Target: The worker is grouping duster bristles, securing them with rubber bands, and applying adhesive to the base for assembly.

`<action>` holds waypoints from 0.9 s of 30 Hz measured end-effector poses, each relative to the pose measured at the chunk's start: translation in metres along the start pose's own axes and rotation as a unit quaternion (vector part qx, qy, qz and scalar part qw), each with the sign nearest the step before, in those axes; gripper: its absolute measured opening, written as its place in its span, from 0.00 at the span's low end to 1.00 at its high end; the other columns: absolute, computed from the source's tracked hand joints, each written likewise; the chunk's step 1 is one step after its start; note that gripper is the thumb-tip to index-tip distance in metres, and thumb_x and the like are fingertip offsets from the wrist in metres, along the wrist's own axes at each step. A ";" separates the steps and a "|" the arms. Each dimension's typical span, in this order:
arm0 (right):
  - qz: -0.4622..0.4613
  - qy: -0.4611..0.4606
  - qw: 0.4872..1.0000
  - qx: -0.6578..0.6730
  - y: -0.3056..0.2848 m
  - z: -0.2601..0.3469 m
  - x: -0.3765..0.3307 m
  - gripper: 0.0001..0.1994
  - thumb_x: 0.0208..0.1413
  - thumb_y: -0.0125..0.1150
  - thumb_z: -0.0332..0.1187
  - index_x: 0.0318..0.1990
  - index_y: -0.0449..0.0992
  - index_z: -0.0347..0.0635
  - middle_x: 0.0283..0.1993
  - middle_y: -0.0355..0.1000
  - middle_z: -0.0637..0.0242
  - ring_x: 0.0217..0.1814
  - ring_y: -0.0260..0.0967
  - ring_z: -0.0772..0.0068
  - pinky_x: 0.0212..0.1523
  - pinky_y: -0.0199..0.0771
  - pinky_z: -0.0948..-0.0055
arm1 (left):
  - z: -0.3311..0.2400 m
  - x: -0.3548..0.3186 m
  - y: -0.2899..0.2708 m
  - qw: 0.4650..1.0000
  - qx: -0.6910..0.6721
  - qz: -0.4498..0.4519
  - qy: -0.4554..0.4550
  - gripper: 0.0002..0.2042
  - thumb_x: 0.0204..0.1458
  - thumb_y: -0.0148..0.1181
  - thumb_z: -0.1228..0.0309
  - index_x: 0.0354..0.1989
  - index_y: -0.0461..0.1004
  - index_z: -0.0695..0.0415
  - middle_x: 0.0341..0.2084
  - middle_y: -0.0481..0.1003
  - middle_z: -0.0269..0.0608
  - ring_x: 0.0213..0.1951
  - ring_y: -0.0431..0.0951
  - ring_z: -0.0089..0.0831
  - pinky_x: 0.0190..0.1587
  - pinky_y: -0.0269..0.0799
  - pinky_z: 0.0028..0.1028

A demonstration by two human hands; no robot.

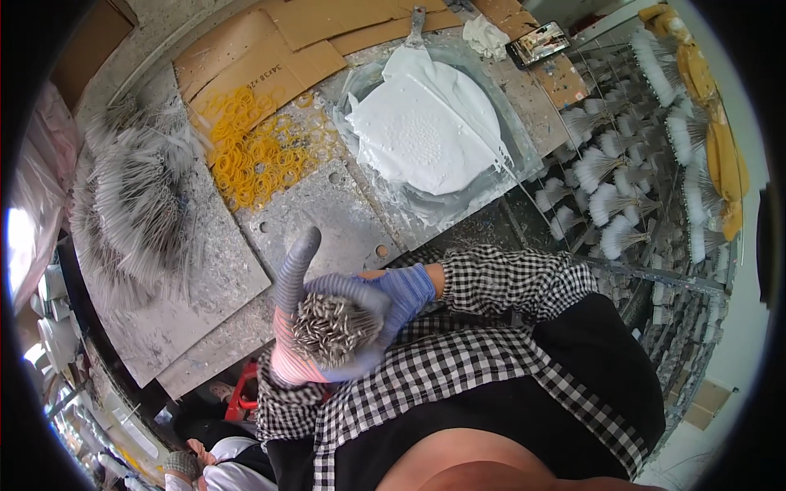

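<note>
My left hand [288, 319], in a striped pink and grey glove, is closed around a tight bundle of thin metal-ended stems [334, 330] close to my body. Its grey thumb or finger points up, away from the bundle. From the right, my right hand [401, 296], in a blue and grey glove, wraps over the same bundle; its fingertips are slightly blurred. The bundle's grey ends face up, and its lower part is hidden by my hands and apron. Beyond it, yellow rubber bands [258, 155] lie heaped on the stained worktable [319, 217].
A round basin [350, 86] of thick white paste [426, 123] stands at the far middle, crossed by a thin bar. At left lies a pile of loose wispy stems [139, 196]. A rack of white-tipped bundles [606, 176] is at right, near a phone [538, 45]. Another person [225, 468] sits lower left.
</note>
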State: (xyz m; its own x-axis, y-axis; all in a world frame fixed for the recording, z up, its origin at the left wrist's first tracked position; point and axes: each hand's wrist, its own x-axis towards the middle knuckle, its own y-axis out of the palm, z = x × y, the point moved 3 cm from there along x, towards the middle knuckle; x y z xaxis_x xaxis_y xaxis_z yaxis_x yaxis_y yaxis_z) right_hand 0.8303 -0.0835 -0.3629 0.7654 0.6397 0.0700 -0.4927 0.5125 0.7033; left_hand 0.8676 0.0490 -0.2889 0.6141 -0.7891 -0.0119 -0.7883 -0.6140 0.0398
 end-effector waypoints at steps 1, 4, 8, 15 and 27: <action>0.031 0.036 0.985 -0.165 -0.007 0.011 0.000 0.48 0.37 0.83 0.37 0.68 0.62 0.41 0.64 0.69 0.57 0.66 0.68 0.57 0.69 0.67 0.63 | -0.004 0.007 0.013 0.972 -0.170 -0.112 0.114 0.43 0.53 0.65 0.78 0.75 0.46 0.64 0.28 0.76 0.41 0.33 0.81 0.37 0.46 0.81 0.39; 0.052 0.023 0.897 -0.438 -0.007 0.049 0.012 0.53 0.32 0.84 0.45 0.69 0.62 0.43 0.69 0.64 0.56 0.69 0.64 0.56 0.70 0.63 0.57 | -0.012 0.010 -0.003 0.984 0.005 -0.084 0.157 0.50 0.39 0.69 0.85 0.74 0.49 0.63 0.27 0.77 0.40 0.33 0.80 0.33 0.44 0.79 0.35; -0.058 -0.185 0.709 -0.679 -0.010 0.070 0.017 0.46 0.41 0.71 0.53 0.69 0.65 0.46 0.73 0.61 0.59 0.78 0.52 0.55 0.78 0.45 0.56 | -0.024 0.019 0.000 0.887 0.218 -0.147 0.378 0.42 0.47 0.70 0.77 0.70 0.53 0.65 0.29 0.75 0.43 0.32 0.79 0.37 0.41 0.78 0.37; -0.165 -0.078 0.596 -0.782 -0.070 -0.027 0.029 0.60 0.40 0.58 0.78 0.74 0.55 0.43 0.76 0.52 0.52 0.82 0.41 0.50 0.81 0.32 0.50 | 0.058 0.025 -0.022 0.945 0.142 -0.232 0.184 0.25 0.46 0.67 0.82 0.56 0.71 0.63 0.47 0.78 0.46 0.47 0.79 0.33 0.52 0.75 0.31; -0.174 -0.142 0.916 -0.333 -0.020 0.003 0.014 0.56 0.40 0.83 0.42 0.74 0.50 0.40 0.62 0.71 0.58 0.65 0.69 0.61 0.68 0.69 0.62 | 0.038 -0.002 0.003 0.947 -0.183 -0.259 0.060 0.28 0.48 0.74 0.64 0.56 0.73 0.61 0.48 0.78 0.51 0.52 0.78 0.39 0.60 0.71 0.44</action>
State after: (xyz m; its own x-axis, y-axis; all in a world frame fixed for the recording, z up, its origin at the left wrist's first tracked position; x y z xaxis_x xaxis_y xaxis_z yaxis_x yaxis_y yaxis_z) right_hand 0.8521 -0.0869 -0.3737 0.9542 0.2449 0.1720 -0.2694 0.9532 0.1370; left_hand 0.8623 0.0478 -0.3270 0.9315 -0.3637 -0.0117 -0.3284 -0.8541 0.4033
